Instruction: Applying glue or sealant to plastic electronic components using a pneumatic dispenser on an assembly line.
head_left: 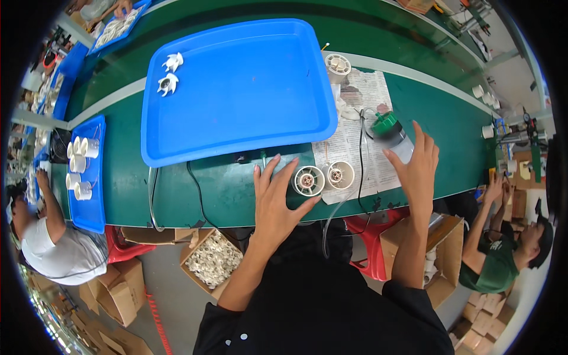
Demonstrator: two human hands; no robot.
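Observation:
My left hand (274, 204) has its fingers spread beside a round white plastic housing (308, 180) with a ribbed inside and a copper-coloured centre. Thumb and fingers lie around its near left side; whether they touch it is unclear. A second white housing (340, 175), also with copper at its middle, stands just right of it. My right hand (417, 168) has thumb and fingers on either side of a clear bottle (402, 147) with a green cap (384, 122). The bottle leans, cap toward the upper left, partly blurred over the newspaper (378, 171).
A large blue tray (242, 133) holds two white fan wheels (168, 84). Another white housing (338, 65) stands past its right edge. A black cable (198, 192) and clear tubing cross the bench. At left, a smaller blue tray (89, 213) carries white cylinders. People work on both sides.

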